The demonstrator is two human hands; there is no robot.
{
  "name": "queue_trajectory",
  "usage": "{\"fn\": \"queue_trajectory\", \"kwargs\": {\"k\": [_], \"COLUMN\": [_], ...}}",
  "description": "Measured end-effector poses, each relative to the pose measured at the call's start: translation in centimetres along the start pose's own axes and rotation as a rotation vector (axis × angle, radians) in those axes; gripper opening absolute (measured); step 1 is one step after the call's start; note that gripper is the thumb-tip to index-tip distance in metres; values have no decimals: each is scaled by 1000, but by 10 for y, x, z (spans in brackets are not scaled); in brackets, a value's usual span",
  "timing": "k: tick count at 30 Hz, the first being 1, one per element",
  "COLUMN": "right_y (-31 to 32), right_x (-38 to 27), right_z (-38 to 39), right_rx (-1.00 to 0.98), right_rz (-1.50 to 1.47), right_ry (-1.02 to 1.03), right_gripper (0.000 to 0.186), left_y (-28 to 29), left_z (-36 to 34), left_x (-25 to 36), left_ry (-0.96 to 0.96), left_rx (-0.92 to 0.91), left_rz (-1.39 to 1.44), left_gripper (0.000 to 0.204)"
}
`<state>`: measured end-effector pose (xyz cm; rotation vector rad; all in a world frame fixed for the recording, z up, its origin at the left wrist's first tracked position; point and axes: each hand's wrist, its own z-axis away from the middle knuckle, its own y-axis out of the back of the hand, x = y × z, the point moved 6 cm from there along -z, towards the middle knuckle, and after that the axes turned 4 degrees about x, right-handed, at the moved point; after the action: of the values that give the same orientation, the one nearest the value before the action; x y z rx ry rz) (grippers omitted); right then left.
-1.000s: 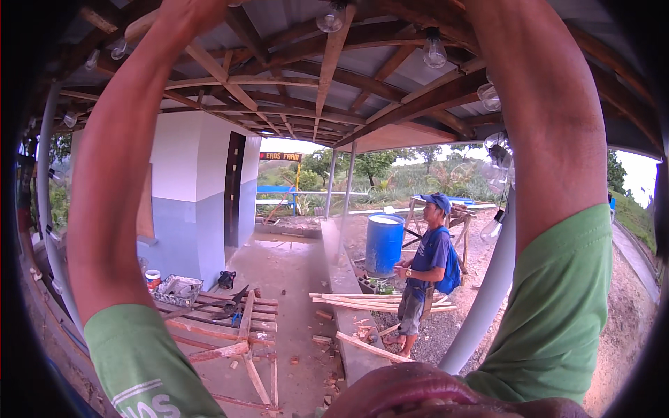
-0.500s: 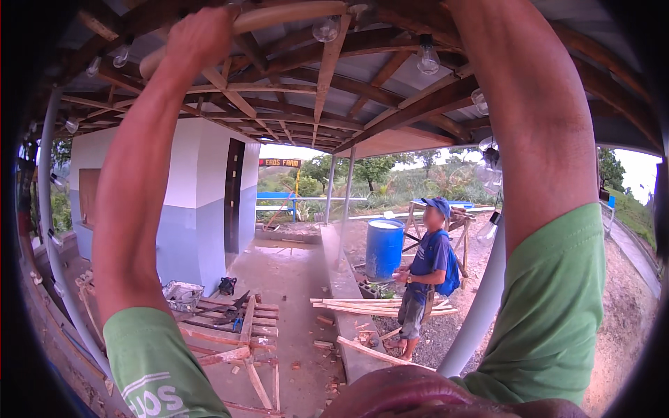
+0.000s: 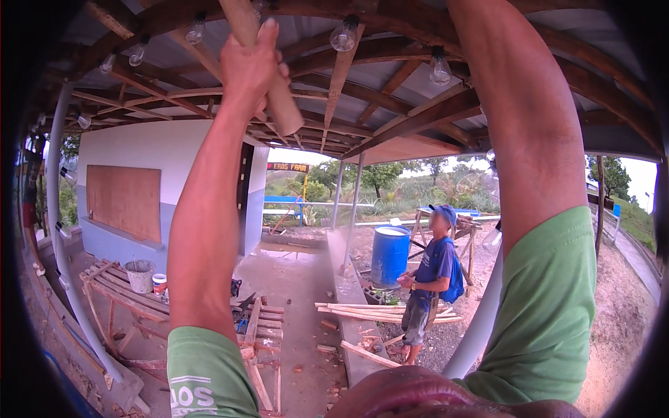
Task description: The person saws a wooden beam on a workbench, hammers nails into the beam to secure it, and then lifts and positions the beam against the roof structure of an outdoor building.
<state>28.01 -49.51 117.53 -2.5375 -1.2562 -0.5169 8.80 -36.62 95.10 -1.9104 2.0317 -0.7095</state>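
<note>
My left hand is raised under the roof frame, fingers wrapped round a thick, round wooden handle. The handle slants from the top edge down to a blunt lower end. Whatever is at its upper end lies outside the picture. My right arm reaches up past the top edge on the right, so that hand and anything in it are hidden. Close to my left hand are the dark wooden roof beams and a clear hanging bulb.
More bulbs hang around, one a clear bulb. A wooden trestle holds a bucket. A person with a blue backpack stands beside a blue barrel. Wooden strips lie near a low concrete ledge. A grey post rises at right.
My left hand has swung right and slightly down. The handle in it has turned from nearly level to steep. The view has shifted, showing more of the trestle and the boarded window.
</note>
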Motion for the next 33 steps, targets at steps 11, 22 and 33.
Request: {"fn": "queue_trajectory", "kwargs": {"k": [11,22,33], "right_y": [4,5,0], "right_x": [-8,-14,-8], "right_z": [9,24,12], "right_rx": [93,-33,16], "right_rz": [184,9,-10], "right_ry": [-50,6,16], "right_gripper": [83,75,76], "left_y": [-55,-56,21], "left_z": [17,24,-22], "left_x": [-32,-39,-28], "left_ry": [335,315,-669], "left_rx": [-382,-488,-169], "left_rz": [-91,2,-975], "left_gripper": [35,38,36]}}
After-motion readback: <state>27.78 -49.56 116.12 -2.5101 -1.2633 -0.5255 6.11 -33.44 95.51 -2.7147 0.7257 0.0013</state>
